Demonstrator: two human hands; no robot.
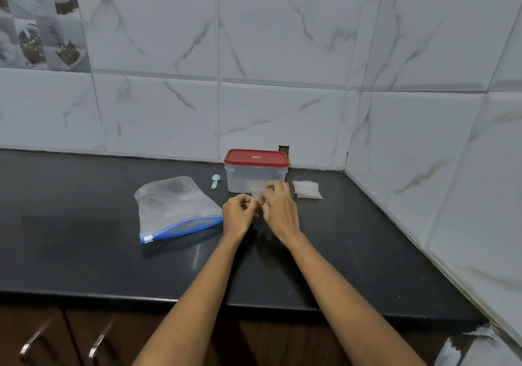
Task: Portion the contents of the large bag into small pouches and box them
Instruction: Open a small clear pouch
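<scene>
Together, both hands' fingertips (261, 202) round a small pouch (257, 193)

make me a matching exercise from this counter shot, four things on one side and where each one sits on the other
Things:
1. large bag
2. spoon
3. box
4. small pouches

Places:
A. stacked right of the box
B. held between both hands
C. by the back wall, red lid on
D. flat on the counter, left of the hands
E. between bag and box

Pairs: 1-D, 2-E, 3-C, 4-A
</scene>
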